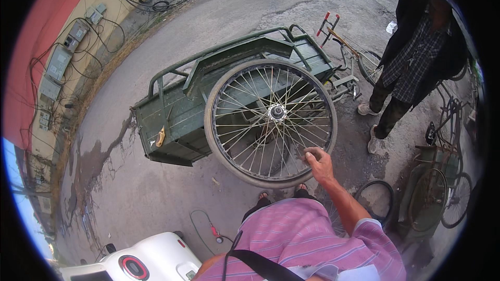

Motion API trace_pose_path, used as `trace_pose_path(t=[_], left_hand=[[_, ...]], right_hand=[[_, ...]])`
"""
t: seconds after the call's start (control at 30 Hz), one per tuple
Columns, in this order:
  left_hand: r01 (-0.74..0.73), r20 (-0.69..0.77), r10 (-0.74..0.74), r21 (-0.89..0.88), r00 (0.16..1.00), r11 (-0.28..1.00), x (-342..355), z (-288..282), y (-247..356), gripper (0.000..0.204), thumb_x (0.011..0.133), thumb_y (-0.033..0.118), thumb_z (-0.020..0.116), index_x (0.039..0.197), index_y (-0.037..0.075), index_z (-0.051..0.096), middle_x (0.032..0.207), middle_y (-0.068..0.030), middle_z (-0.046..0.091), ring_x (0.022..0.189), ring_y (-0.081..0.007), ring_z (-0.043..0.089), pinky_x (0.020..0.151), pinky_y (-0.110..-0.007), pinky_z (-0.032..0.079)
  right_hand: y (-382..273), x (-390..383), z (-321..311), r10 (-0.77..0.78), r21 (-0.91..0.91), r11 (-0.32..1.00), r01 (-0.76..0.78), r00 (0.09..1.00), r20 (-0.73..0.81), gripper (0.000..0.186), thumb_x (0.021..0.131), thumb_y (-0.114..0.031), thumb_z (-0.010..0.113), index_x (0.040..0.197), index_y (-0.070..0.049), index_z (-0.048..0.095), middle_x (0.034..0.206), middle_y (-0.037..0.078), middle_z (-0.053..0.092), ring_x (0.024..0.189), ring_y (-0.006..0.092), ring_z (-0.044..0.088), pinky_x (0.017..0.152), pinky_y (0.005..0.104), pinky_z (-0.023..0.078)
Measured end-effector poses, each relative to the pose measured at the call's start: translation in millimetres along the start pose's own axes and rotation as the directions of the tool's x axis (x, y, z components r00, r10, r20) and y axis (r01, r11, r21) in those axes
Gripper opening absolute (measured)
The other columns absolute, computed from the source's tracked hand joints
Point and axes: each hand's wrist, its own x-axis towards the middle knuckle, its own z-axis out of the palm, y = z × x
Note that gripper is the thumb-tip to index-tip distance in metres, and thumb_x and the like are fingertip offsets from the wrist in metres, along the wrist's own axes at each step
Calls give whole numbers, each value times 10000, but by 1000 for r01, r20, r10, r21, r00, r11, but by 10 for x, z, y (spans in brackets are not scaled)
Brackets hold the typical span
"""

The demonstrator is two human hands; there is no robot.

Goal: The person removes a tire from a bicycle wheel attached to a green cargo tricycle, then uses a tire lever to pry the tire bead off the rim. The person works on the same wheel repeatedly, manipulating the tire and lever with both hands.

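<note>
A large spoked wheel (pixel 276 113) with a black rim and dusty tyre faces me, its metal hub in the middle. Behind it is the dark green bed of a cargo tricycle (pixel 177 112), partly covered by the wheel. At the wheel's lower right, my right hand (pixel 319 164) is closed, with thumb and fingertips together at the spokes just inside the rim. Whether they grip a spoke or the rim's inner edge is hard to make out. My left hand is outside the picture.
On the right a person (pixel 416 52) stands near a bicycle with red grips (pixel 359 54). A loose tyre (pixel 376 201) and more bicycles (pixel 457 198) lie or stand at lower right. A white vehicle (pixel 156 255) and red-handled gauge hose (pixel 215 231) are at lower left.
</note>
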Motion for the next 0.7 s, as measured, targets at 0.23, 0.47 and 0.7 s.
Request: trace_pose_path(t=[0.23, 0.47, 0.7], left_hand=[[-67, 88, 59, 87, 994, 994, -89, -705, 473, 481, 1078, 350, 693, 1395, -13, 712, 1259, -130, 793, 1077, -216, 767, 958, -360, 620], [85, 47, -98, 224, 994, 971, -7, -1411, 649, 422, 1053, 268, 708, 1357, -25, 720, 1269, -150, 791, 1091, -244, 774, 985, -396, 620], [70, -7, -104, 781, 995, 620, 154, -1426, 1403, 376, 1012, 354, 714, 1235, 57, 769, 1138, -69, 785, 939, -177, 708, 849, -314, 552]], right_hand=[[394, -892, 61, 171, 50, 985, -164, 961, -217, 307, 1082, -192, 649, 1249, 55, 726, 1062, 139, 802, 929, 188, 773, 875, 341, 630], [1485, -2378, 411, 490, 62, 849, -524, 740, -461, 372, 1060, -238, 661, 1284, 51, 728, 1048, 130, 816, 893, 200, 793, 837, 348, 620], [3196, -4724, 1121, 833, 560, 460, -689, 115, -541, 305, 1018, -288, 726, 1128, -5, 761, 982, 114, 819, 845, 203, 790, 740, 375, 614]])
